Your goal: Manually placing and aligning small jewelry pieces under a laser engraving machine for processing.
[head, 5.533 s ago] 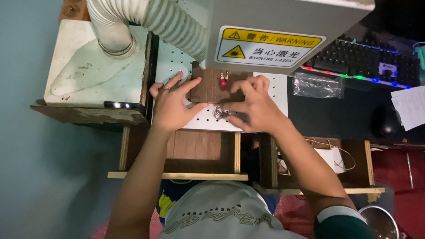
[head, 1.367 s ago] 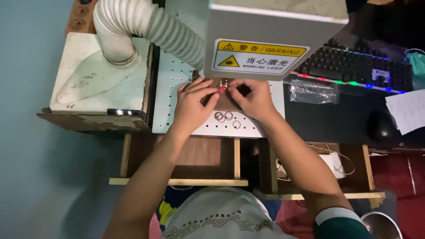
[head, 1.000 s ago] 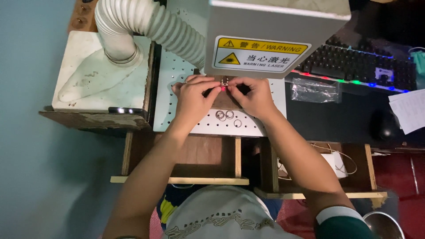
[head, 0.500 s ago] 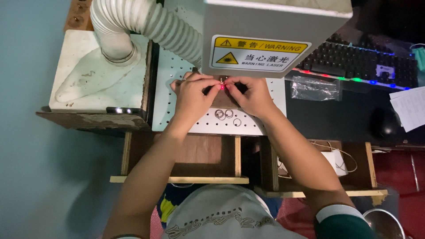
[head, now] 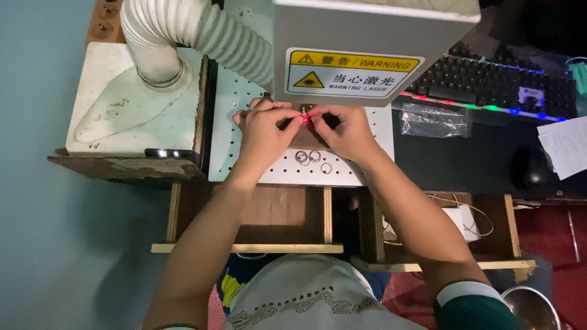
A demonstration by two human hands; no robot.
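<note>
My left hand (head: 263, 129) and my right hand (head: 343, 129) meet fingertip to fingertip under the grey laser head (head: 373, 49). Together they pinch a small metal ring (head: 303, 113), lit by a red laser dot. The ring sits over a brown wooden block (head: 304, 138), mostly hidden by my fingers. Three loose metal rings (head: 310, 160) lie on the white perforated plate (head: 361, 174) just below my hands.
A ribbed white exhaust hose (head: 183, 30) runs from a white hood (head: 128, 110) at the left. At the right are a backlit keyboard (head: 495, 79), a clear plastic bag (head: 434, 119), a mouse (head: 531, 166) and paper (head: 565, 143). Open wooden compartments (head: 281, 214) sit below the plate.
Both hands have moved up the plate from the block's near edge to directly under the laser head, and the fingertips have closed around the small ring.
</note>
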